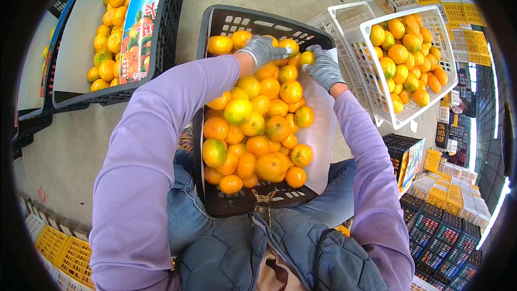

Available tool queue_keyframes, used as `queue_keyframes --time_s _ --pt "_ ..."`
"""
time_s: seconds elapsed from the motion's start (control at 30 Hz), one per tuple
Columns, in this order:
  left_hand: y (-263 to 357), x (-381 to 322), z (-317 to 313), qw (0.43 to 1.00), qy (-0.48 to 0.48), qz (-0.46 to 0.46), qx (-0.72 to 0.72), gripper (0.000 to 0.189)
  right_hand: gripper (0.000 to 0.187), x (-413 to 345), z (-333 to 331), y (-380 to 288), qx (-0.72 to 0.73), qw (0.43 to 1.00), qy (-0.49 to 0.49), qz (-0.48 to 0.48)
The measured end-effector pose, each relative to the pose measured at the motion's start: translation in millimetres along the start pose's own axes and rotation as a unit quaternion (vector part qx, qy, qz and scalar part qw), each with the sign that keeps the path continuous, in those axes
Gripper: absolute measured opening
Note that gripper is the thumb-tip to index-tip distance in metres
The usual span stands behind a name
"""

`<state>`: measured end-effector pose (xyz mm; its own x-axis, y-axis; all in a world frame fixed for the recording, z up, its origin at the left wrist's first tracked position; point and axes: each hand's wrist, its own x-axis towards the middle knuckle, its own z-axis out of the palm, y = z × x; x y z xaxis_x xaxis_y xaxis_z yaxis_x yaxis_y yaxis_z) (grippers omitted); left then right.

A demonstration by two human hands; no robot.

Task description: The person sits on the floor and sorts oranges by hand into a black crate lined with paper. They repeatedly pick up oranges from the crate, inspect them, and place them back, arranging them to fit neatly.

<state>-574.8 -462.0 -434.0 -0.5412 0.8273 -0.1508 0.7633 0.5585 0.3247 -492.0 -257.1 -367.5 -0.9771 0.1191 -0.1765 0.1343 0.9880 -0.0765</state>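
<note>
In front of me a black plastic crate [226, 207] holds a heap of orange mandarins [258, 123], a few tinged green. A white sheet [321, 129] lines its right wall. My left hand [264, 50], in a grey knit glove, reaches over the fruit at the far end. Its fingers lie against a mandarin [288, 44], and whether they grip it is hidden. My right hand [323, 66], gloved alike, is at the far right corner, with a small yellow-orange mandarin [307, 57] between thumb and fingers.
A white crate [398, 125] of mandarins stands at the right, against another white crate [351, 8]. At the left is a black crate [165, 28] with a printed sheet and mandarins. A metal clip [262, 201] sits on the near rim. Stacked yellow and white crates [448, 194] stand farther right.
</note>
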Motion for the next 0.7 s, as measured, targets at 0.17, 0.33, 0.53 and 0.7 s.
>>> queue_keyframes --time_s 0.17,0.33,0.53,0.7 --pt "1.9 -3.1 -5.5 1.000 0.013 -0.008 -0.012 0.048 0.062 -2.7 20.0 -4.3 -0.023 0.997 0.058 -0.045" --pt "0.8 -1.7 -3.3 0.996 -0.006 -0.039 -0.085 0.044 0.066 -9.3 32.0 -3.1 0.023 0.995 0.093 0.008" --pt "0.0 -5.5 -0.7 1.000 0.013 -0.014 -0.022 0.044 0.066 -1.4 42.7 -5.4 -0.056 0.993 0.105 -0.006" --pt "0.1 -6.0 -5.4 0.999 0.014 0.017 0.027 0.046 0.066 -1.8 54.9 -5.6 0.018 0.986 0.165 -0.015"
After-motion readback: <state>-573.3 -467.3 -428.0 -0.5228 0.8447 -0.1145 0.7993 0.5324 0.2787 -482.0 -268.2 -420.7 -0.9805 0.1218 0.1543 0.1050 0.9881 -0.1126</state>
